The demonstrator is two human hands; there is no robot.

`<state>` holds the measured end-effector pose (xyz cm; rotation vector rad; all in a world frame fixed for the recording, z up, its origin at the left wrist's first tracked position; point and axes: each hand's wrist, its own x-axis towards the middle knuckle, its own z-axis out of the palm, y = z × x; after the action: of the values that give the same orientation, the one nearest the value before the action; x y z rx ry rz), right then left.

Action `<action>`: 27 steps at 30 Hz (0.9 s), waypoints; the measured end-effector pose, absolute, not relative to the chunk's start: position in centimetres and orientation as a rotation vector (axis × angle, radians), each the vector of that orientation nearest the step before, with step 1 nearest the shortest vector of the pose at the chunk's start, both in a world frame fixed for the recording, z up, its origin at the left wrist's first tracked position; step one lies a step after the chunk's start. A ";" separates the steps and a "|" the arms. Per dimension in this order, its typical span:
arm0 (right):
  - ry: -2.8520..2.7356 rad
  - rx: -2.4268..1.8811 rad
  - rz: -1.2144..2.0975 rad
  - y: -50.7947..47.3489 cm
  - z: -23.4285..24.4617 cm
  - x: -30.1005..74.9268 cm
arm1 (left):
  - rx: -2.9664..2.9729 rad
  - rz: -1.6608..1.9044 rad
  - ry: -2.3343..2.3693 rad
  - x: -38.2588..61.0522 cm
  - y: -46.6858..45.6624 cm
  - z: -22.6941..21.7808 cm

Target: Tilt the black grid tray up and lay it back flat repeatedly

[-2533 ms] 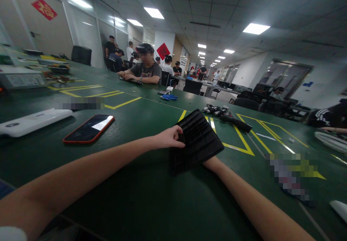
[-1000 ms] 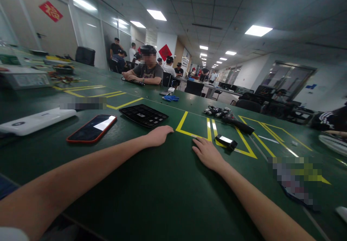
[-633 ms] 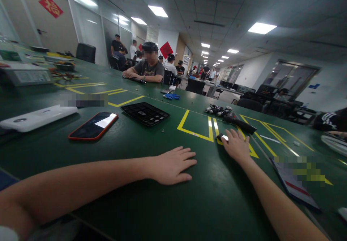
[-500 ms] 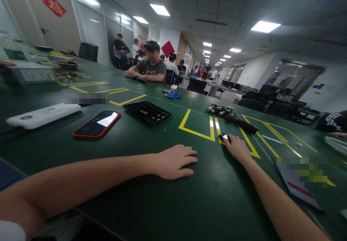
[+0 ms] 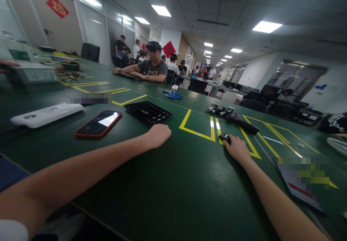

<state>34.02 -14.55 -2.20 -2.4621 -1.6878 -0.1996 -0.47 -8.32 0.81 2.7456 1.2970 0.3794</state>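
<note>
Fingertips (image 5: pixel 231 142) of our right hand (image 5: pixel 239 150), in the head view, gripped the near end of a small black piece (image 5: pixel 222 137) beside yellow tape (image 5: pixel 218 125) on the green table (image 5: pixel 176 190); its long axis slanted, the free end pointing away and leftward. Our left hand (image 5: pixel 158 135) was curled at the near edge of the black panel (image 5: pixel 148 111); we could not tell whether it held anything. The panel's long axis ran left to right, its right end angled nearer us.
</note>
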 end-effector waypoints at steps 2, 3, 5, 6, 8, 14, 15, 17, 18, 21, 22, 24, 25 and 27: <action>-1.687 -2.460 -0.201 -14.5 -2.3 34.1 | 2.599 0.549 1.267 -0.5 -7.6 1.4; -1.688 -2.458 -0.199 -14.4 -2.3 34.2 | 2.450 0.651 1.262 -0.6 -7.0 1.9; -1.694 -2.456 -0.201 -14.3 -2.4 34.3 | 2.017 0.851 1.278 -1.3 -5.5 3.2; -1.697 -2.456 -0.203 -14.3 -2.5 34.4 | 1.790 0.943 1.301 -1.9 -4.6 3.8; -1.702 -2.455 -0.210 -14.2 -2.5 34.5 | 1.470 1.092 1.370 -3.3 -2.8 4.8; -1.702 -2.453 -0.227 -14.3 -2.6 34.4 | 1.549 1.094 1.730 -7.0 0.4 4.1; -1.705 -2.451 -0.242 -14.3 -2.7 34.4 | 1.702 0.981 1.855 -7.2 0.6 3.7; -1.706 -2.448 -0.260 -14.3 -2.7 34.4 | 2.045 0.644 2.083 -7.4 1.0 3.0; -1.705 -2.446 -0.257 -14.3 -2.6 34.3 | 2.175 0.466 2.142 -7.4 1.2 2.8; -1.702 -2.441 -0.230 -14.4 -2.5 34.2 | 2.267 0.132 2.146 -7.2 2.3 2.8; -1.699 -2.439 -0.221 -14.4 -2.4 34.1 | 2.258 0.058 2.121 -7.2 2.7 3.0; -1.691 -2.430 -0.203 -14.5 -2.4 34.2 | 2.233 -0.040 2.070 -7.2 3.6 3.6; -1.687 -2.425 -0.197 -14.5 -2.4 34.3 | 2.229 -0.062 2.053 -7.3 3.9 3.8; -1.677 -2.395 -0.162 -14.3 -2.4 34.6 | 2.232 -0.036 2.067 -7.2 4.1 4.0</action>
<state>34.64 -14.31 -2.45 -2.3950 -1.6772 -0.1624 -7.17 4.11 3.98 2.2321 2.0667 -0.0363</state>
